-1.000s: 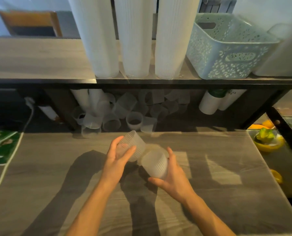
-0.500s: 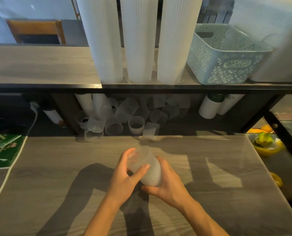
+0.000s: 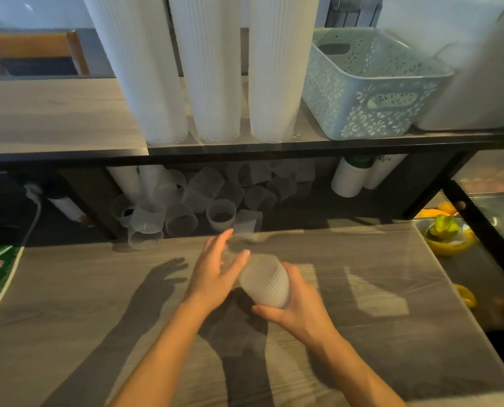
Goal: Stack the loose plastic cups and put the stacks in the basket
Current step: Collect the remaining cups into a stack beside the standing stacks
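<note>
My right hand (image 3: 299, 308) grips a short stack of ribbed translucent cups (image 3: 265, 282), tilted with its mouth toward the shelf, above the grey counter. My left hand (image 3: 214, 271) is beside it on the left, fingers straight and spread, holding nothing; its thumb tip is near the stack's rim. Several loose translucent cups (image 3: 204, 201) lie jumbled under the shelf at the counter's back. A pale green perforated basket (image 3: 371, 92) sits on the shelf at the upper right.
Three tall white cup stacks (image 3: 209, 69) stand on the shelf (image 3: 54, 118) left of the basket. White tubes (image 3: 350, 177) lie under the shelf at right. A cable (image 3: 32, 218) runs down the left. Yellow and green items (image 3: 447, 233) sit at the right edge.
The two cups I held apart have been pushed together into one stack. My left hand has let go and opened, and the stack stays in my right hand.
</note>
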`<state>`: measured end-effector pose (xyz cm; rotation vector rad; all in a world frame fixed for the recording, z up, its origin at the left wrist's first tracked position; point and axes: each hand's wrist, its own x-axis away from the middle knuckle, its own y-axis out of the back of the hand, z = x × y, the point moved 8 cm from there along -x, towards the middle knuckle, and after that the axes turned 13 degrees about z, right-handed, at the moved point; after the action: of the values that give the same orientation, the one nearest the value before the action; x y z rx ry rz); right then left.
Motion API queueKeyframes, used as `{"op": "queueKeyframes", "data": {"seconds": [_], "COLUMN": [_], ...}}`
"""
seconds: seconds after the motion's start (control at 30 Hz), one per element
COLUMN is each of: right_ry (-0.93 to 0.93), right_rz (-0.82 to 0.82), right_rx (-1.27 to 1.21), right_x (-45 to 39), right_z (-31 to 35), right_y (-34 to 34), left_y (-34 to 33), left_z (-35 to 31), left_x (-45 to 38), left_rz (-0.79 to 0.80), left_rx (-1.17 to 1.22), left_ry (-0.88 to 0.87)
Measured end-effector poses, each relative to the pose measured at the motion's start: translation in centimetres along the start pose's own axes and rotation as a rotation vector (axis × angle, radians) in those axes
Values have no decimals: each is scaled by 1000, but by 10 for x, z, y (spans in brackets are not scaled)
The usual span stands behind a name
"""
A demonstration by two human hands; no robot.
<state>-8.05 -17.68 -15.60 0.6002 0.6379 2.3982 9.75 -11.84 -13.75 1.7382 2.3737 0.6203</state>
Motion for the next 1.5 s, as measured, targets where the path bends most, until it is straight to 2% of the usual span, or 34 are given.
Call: {"op": "queueKeyframes", "data": {"seconds": [0.13,0.27,0.33,0.43,0.6,0.67,0.73,0.8,0.9,0.97,1.03,1.13,1.37,1.5], "right_ry": [-82,-129,-134,-146,-180,-185,-195,-207,-201,-179,-155,-113,-24,-14], "right_rz": [-60,-108,-135,-143,-127,-119,-119,-105,-70,-49,-20,24,55,75], "right_rx": [-11,-40,-74,-101,-119,-120,-115,-102,-75,-44,-9,8,31,40], "right_x": [-2,-4,-5,-3,0,0,1,1,0,-2,-5,-8,-4,4], "right_z": [-18,-29,-31,-34,-39,-41,-43,-45,-43,-36,-27,-12,11,13], "right_y": [19,34,37,36,27,24,22,18,13,9,3,-8,-27,-30], "left_y": [13,-10,-25,-37,-37,-32,-20,-8,-1,1,2,2,-6,-14], "left_z": [1,-7,-7,4,5,0,-6,-7,-4,-1,-1,-5,6,2], "left_x": [-61,-106,-118,-127,-120,-113,-102,-84,-52,-30,-12,12,50,56], "left_rz": [-39,140,226,266,150,85,-12,-86,-81,-88,-97,-127,-198,-178], "left_rx": [-252,-916,-1099,-1176,-1243,-1189,-1009,-631,-45,265,475,572,564,545], "left_ry": [-23,125,173,226,170,134,120,136,150,159,161,115,109,95]}}
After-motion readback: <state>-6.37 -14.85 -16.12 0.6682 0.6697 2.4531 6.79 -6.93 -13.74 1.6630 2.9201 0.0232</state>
